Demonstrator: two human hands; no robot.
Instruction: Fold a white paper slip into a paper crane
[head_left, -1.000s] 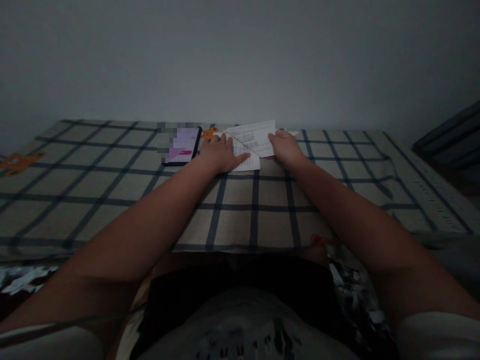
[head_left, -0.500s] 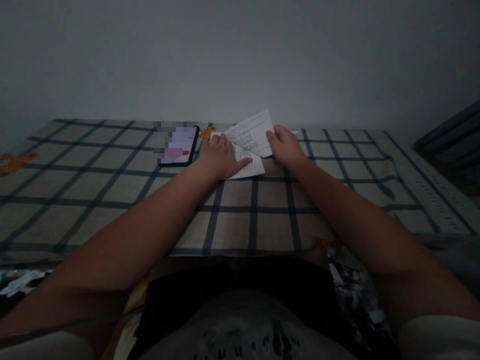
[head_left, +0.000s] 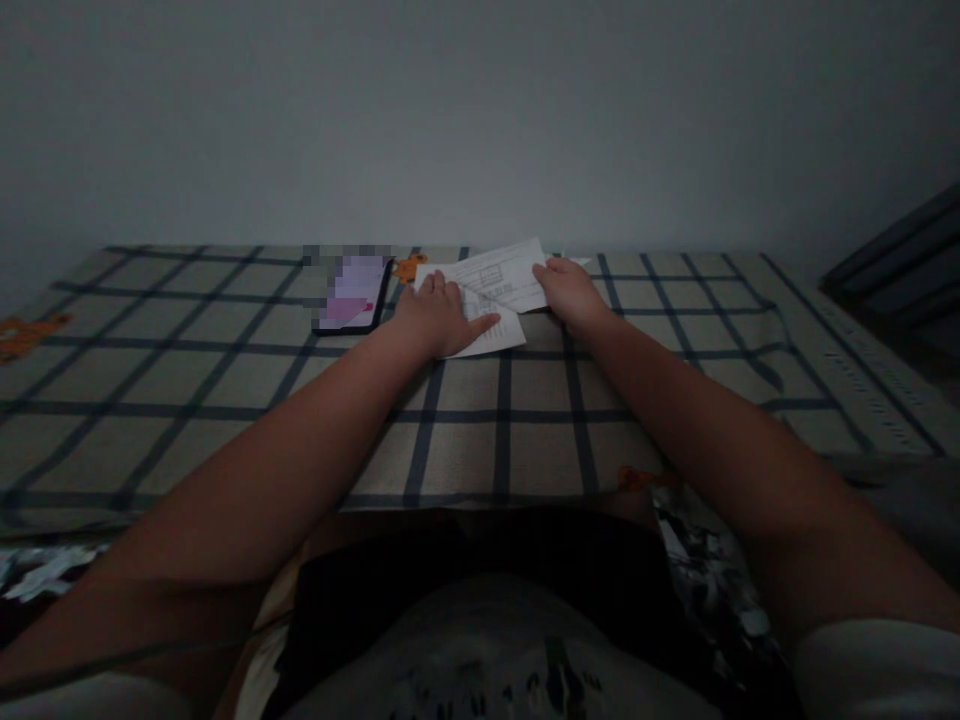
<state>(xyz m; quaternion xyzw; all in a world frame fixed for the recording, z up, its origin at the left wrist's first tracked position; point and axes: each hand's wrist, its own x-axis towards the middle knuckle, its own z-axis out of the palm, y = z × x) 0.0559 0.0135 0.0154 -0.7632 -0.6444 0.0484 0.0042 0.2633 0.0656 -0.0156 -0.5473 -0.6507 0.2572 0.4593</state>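
A printed sheet of paper lies slanted over another white paper on the table. My right hand pinches the upper sheet at its right edge, thumb on top. Spread flat, my left hand presses on the lower paper with its thumb stretched to the right; its fingers lie by the left end of the upper sheet. A small white paper corner shows behind my right hand. Left of my left hand lies a phone with a lit, partly blurred-out screen.
The table wears a checked cloth with dark blue lines and orange animal prints. A plain grey wall rises right behind it. At the far right stands a dark striped object. My lap is below the front edge.
My right hand has lowered slightly, and the upper sheet now lies flatter, its raised far corner lower than before. My left hand stays on the lower paper.
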